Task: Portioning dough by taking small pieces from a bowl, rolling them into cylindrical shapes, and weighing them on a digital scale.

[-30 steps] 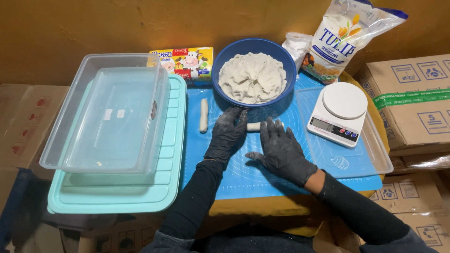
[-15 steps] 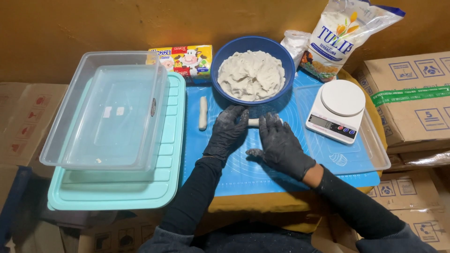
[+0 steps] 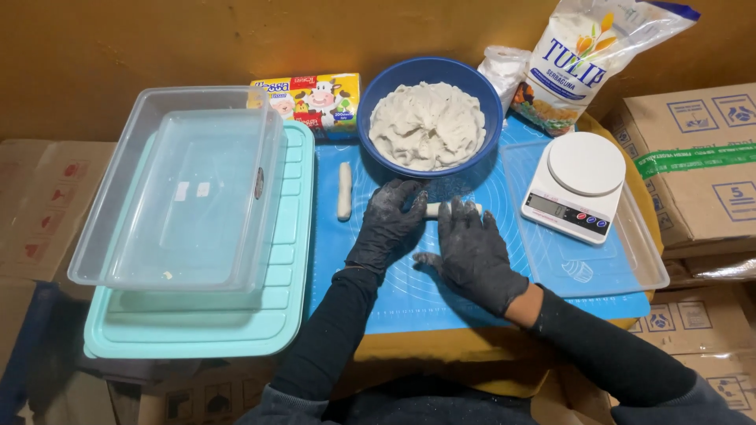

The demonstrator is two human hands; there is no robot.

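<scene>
Both my hands wear black gloves and lie flat on a thin roll of white dough on the blue silicone mat. My left hand covers the roll's left part, my right hand its right part; only a short stretch shows between them. A finished dough stick lies upright on the mat to the left. Just behind my hands stands a blue bowl full of white dough.
A clear plastic box sits on a turquoise tray at the left. A white kitchen scale rests on a clear lid at the right. A flour bag and a colourful carton stand at the back. Cardboard boxes surround the table.
My hands have slid a little forward and back over the dough roll, rolling it on the mat. Everything else has stayed put.
</scene>
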